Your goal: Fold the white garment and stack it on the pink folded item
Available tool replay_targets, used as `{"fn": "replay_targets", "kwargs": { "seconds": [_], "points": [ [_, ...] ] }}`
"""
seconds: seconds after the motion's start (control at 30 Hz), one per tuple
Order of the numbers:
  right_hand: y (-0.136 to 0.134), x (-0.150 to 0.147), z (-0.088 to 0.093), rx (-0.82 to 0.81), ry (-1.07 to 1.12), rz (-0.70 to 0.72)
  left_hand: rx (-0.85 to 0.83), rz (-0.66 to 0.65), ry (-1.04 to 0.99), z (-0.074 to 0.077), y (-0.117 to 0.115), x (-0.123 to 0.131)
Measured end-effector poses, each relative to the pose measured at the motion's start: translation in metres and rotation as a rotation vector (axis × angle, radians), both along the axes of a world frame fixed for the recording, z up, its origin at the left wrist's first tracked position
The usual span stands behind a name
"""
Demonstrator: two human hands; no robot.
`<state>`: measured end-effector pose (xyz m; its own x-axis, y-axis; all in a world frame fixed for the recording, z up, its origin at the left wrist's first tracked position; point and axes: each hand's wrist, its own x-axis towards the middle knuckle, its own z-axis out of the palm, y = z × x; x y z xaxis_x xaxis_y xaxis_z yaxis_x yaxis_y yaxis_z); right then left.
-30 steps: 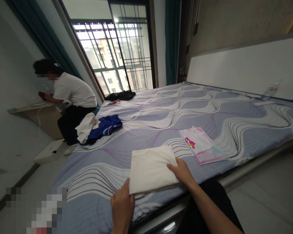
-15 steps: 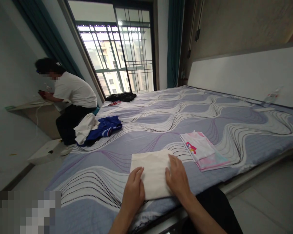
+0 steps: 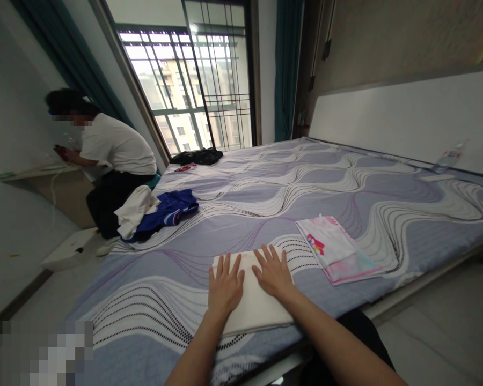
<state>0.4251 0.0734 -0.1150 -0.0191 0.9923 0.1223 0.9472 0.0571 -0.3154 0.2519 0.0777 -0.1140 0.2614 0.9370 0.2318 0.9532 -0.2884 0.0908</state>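
A cream-coloured folded cloth (image 3: 257, 311) lies flat near the front edge of the bed (image 3: 241, 193). My left hand (image 3: 226, 284) rests on its left part, palm down with the fingers spread. On the upper right part of the same cloth lies my right hand (image 3: 274, 272), flat and with its fingers apart. Just right of that hand is a folded pink and white cloth (image 3: 338, 249) with a red cartoon print; neither hand touches it.
At the bed's left edge lie a crumpled white cloth (image 3: 134, 212) and a blue garment (image 3: 177, 206). A black item (image 3: 199, 156) is at the far end. A plastic bottle (image 3: 451, 156) leans by the headboard. Another person (image 3: 112, 142) sits at a small desk (image 3: 66, 187).
Both hands have moved from the side edges of the cream cloth onto its top, further from me, and their fingers have spread flat. The view has shifted slightly.
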Motion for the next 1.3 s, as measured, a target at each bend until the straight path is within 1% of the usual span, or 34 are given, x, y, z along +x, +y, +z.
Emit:
{"fn": "replay_targets", "kwargs": {
  "seconds": [0.07, 0.13, 0.23, 0.33, 0.47, 0.53, 0.63, 0.67, 0.7, 0.73, 0.77, 0.8, 0.87, 0.9, 0.93, 0.97, 1.03, 1.1, 1.2, 1.3],
  "points": [
    [0.008, 0.001, 0.001, -0.018, -0.002, -0.013, 0.005, 0.015, 0.007, 0.000, -0.006, 0.001],
    [0.010, 0.002, 0.003, -0.027, -0.006, -0.018, 0.030, 0.006, 0.014, -0.002, -0.019, -0.001],
    [0.000, 0.001, 0.004, -0.009, -0.021, 0.006, 0.064, -0.042, 0.027, -0.006, -0.042, -0.011],
    [-0.028, 0.002, 0.004, 0.029, -0.024, 0.079, 0.078, -0.153, 0.060, -0.005, -0.063, -0.030],
    [-0.079, 0.017, 0.004, 0.046, -0.004, 0.232, 0.098, -0.410, 0.109, 0.004, -0.088, -0.062],
    [-0.105, 0.030, 0.006, 0.031, 0.014, 0.323, 0.124, -0.509, 0.106, 0.006, -0.096, -0.080],
    [-0.138, 0.046, 0.007, -0.018, 0.045, 0.442, 0.174, -0.562, 0.063, 0.002, -0.100, -0.104],
    [-0.146, 0.051, 0.006, -0.034, 0.051, 0.443, 0.186, -0.571, 0.041, 0.000, -0.100, -0.110],
    [-0.151, 0.055, 0.003, -0.046, 0.053, 0.412, 0.198, -0.571, 0.011, -0.002, -0.099, -0.114],
    [-0.154, 0.058, 0.001, -0.051, 0.055, 0.349, 0.215, -0.550, -0.032, -0.005, -0.098, -0.117],
    [-0.155, 0.061, -0.003, -0.049, 0.057, 0.264, 0.246, -0.495, -0.084, -0.007, -0.097, -0.118],
    [-0.155, 0.063, -0.006, -0.041, 0.060, 0.173, 0.286, -0.399, -0.135, -0.010, -0.097, -0.117],
    [-0.153, 0.061, -0.010, -0.011, 0.070, 0.036, 0.357, -0.121, -0.204, -0.014, -0.097, -0.110],
    [-0.151, 0.057, -0.009, 0.009, 0.072, 0.017, 0.364, 0.016, -0.204, -0.017, -0.098, -0.105],
    [-0.150, 0.051, -0.007, 0.026, 0.072, 0.040, 0.350, 0.126, -0.182, -0.019, -0.099, -0.100],
    [-0.149, 0.042, -0.003, 0.036, 0.072, 0.097, 0.320, 0.199, -0.148, -0.022, -0.101, -0.094],
    [-0.145, 0.019, 0.009, 0.033, 0.076, 0.255, 0.254, 0.255, -0.073, -0.026, -0.104, -0.085],
    [-0.136, -0.008, 0.022, 0.008, 0.091, 0.371, 0.226, 0.252, -0.019, -0.029, -0.107, -0.079],
    [-0.107, -0.044, 0.034, -0.048, 0.102, 0.427, 0.228, 0.230, 0.031, -0.031, -0.110, -0.075],
    [-0.070, -0.069, 0.035, -0.087, 0.081, 0.432, 0.236, 0.235, 0.062, -0.032, -0.111, -0.074]
  ]
}}
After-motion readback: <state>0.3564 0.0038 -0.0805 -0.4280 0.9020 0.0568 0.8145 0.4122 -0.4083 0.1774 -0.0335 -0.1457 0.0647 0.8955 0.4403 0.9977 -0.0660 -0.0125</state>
